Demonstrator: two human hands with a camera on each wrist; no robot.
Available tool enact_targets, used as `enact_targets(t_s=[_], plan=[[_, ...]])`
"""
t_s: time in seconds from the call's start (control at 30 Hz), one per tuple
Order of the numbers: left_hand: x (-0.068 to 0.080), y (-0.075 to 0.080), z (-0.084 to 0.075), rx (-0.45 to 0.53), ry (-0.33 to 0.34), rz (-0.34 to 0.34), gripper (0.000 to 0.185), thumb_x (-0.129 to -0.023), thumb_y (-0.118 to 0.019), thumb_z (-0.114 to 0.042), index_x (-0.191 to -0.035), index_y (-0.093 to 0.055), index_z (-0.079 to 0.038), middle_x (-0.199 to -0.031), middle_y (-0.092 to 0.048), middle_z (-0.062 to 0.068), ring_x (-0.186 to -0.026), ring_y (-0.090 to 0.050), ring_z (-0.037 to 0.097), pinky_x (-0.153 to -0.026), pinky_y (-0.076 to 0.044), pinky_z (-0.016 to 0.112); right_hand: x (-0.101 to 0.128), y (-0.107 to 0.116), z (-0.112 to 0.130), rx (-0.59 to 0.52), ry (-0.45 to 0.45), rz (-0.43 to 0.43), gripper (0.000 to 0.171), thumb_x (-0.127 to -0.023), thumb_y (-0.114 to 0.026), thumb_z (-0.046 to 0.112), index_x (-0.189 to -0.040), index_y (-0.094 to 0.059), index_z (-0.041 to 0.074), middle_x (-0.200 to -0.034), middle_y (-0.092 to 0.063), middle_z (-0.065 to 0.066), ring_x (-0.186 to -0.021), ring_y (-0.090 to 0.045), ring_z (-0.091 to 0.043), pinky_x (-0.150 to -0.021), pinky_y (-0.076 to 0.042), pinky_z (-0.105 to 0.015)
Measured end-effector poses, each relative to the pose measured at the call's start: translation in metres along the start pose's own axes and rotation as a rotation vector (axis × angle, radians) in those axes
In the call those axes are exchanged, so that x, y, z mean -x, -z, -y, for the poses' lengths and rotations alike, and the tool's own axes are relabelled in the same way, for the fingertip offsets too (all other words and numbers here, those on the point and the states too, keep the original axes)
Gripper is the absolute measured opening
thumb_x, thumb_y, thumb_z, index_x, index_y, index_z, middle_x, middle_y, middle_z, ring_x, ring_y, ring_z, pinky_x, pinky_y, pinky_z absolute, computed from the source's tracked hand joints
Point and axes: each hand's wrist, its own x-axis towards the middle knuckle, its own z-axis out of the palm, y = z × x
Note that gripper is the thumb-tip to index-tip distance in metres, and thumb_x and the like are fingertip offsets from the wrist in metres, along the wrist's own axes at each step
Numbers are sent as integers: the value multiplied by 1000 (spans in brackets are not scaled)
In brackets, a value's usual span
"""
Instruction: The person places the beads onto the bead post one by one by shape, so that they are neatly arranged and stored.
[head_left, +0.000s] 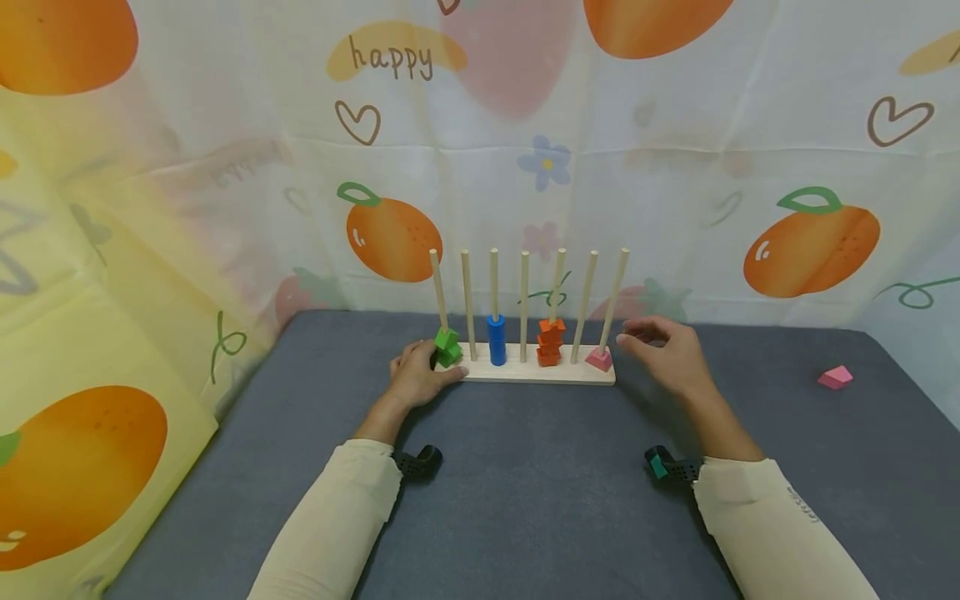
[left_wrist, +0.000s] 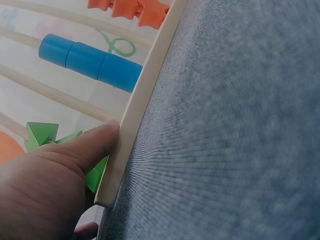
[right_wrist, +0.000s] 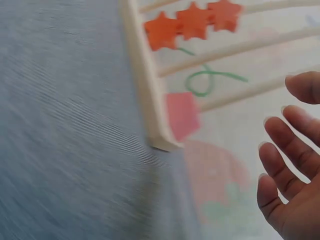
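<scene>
We read one word only: "happy", in brown lowercase letters on a yellow blob printed on the backdrop cloth (head_left: 480, 167), near the top of the head view. On the right sleeve (head_left: 780, 533) we see a small line of dark lettering, too small to make out. The two wrist views show us no writing, numbers or labels at all.
</scene>
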Motion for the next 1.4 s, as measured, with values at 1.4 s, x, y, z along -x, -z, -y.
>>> enact_targets(t_s=[1.4], plan=[[2,0,3,-8,0,-4,67,-84,-74,-43,-135,-53,-5,-137,-49,18,-130,-32,35,-102,-16,51,36,171,-118,-224,-515,-818,31,-95,-62,23,-125,-63,31,-111,-51,21,-102,-43,6,-96,-31,-19]])
